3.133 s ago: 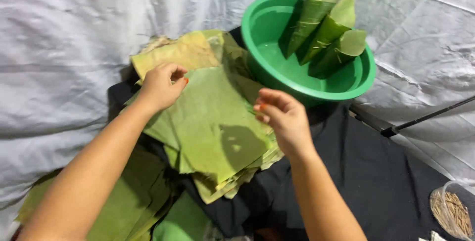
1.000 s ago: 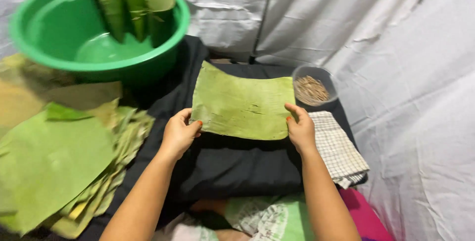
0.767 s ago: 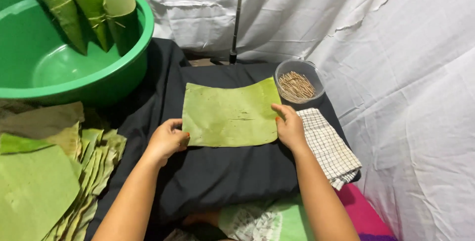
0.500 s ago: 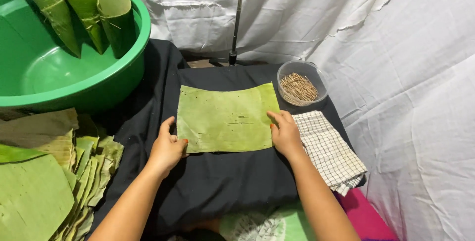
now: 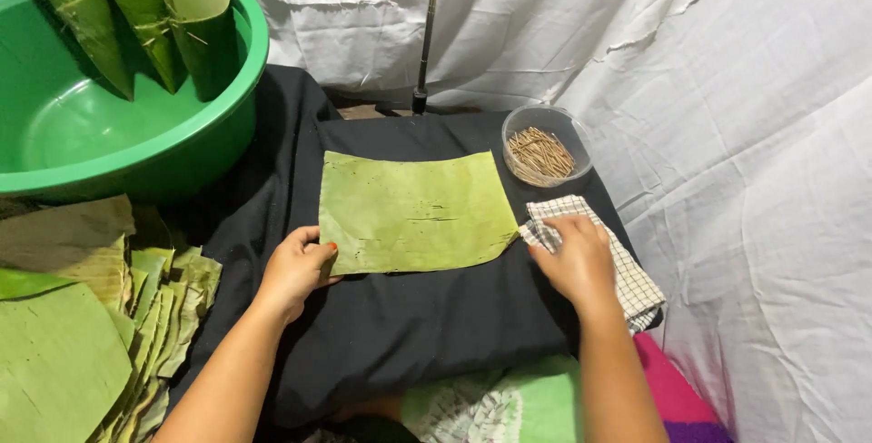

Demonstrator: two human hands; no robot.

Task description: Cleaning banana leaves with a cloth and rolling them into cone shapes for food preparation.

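A rectangular green leaf sheet (image 5: 413, 211) lies flat on a black cloth (image 5: 409, 334). My left hand (image 5: 295, 270) rests at the sheet's lower left corner, with the thumb pressing down on its edge. My right hand (image 5: 574, 259) lies on a folded checked cloth (image 5: 627, 275) just right of the sheet, fingers slightly spread, off the leaf. A small clear bowl of thin wooden sticks (image 5: 543, 148) stands behind the checked cloth.
A green plastic basin (image 5: 127, 148) at the upper left holds three rolled leaf cones (image 5: 145, 20). A stack of leaf sheets (image 5: 73, 334) lies at the lower left. White sheeting (image 5: 708, 116) surrounds the area, with a dark pole (image 5: 425, 39) behind.
A leaf sheet was carried from the stack on the left and laid flat on the black cloth. My right hand then left its right edge and moved onto the checked cloth.
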